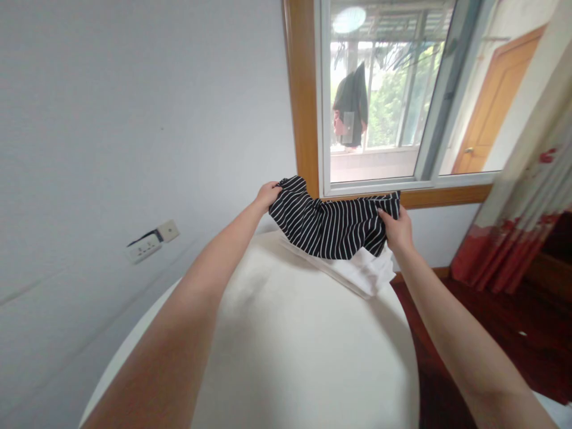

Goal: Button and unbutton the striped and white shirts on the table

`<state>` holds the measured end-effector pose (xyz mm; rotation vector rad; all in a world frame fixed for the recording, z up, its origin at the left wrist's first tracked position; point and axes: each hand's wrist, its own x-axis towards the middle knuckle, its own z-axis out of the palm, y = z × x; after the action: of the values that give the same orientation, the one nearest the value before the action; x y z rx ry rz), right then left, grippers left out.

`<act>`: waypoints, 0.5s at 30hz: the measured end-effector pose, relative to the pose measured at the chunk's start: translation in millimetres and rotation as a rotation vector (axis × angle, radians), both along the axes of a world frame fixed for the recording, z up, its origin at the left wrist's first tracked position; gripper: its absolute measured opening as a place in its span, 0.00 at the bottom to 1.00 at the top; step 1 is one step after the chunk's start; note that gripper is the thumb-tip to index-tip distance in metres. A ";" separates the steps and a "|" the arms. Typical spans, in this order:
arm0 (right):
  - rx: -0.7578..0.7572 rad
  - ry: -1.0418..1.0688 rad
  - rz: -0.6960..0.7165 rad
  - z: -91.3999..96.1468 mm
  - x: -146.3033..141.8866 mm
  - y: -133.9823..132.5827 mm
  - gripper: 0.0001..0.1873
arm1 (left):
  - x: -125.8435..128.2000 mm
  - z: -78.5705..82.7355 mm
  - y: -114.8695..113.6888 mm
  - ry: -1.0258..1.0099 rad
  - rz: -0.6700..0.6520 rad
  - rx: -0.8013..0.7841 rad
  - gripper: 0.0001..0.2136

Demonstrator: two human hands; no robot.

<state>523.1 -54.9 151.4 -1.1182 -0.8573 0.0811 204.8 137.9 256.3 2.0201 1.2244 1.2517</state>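
Note:
A black cloth garment with white stripes (339,226) hangs stretched between my two hands at the far side of the table; its exact kind I cannot make out. My left hand (268,195) is closed on its upper left corner. At the other end, my right hand (397,228) grips the right edge, thumb on the near face. The middle sags in loose folds. Below and partly behind it lies a white folded cloth or sheet (369,275), its right part crumpled.
The round white table (304,345) stands against a pale wall with a power socket (145,247) at left. Beyond the table is a window (379,101) with a wooden frame. A red and cream curtain (496,238) hangs at right above a dark red floor (504,322).

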 end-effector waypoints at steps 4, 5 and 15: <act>-0.058 0.009 -0.131 -32.8 8.5 13.4 0.22 | 43.7 -20.5 40.0 0.066 0.091 0.069 0.14; -0.094 0.017 -0.144 -42.6 9.0 16.4 0.24 | 53.1 -29.6 48.0 0.079 0.100 0.048 0.14; -0.565 0.194 0.219 -88.0 9.1 -7.0 0.48 | 71.8 -128.2 91.6 0.256 0.351 -0.253 0.24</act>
<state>532.2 -61.9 63.3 -1.5062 -0.7990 0.6354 276.6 229.6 128.1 1.8724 1.8232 0.9394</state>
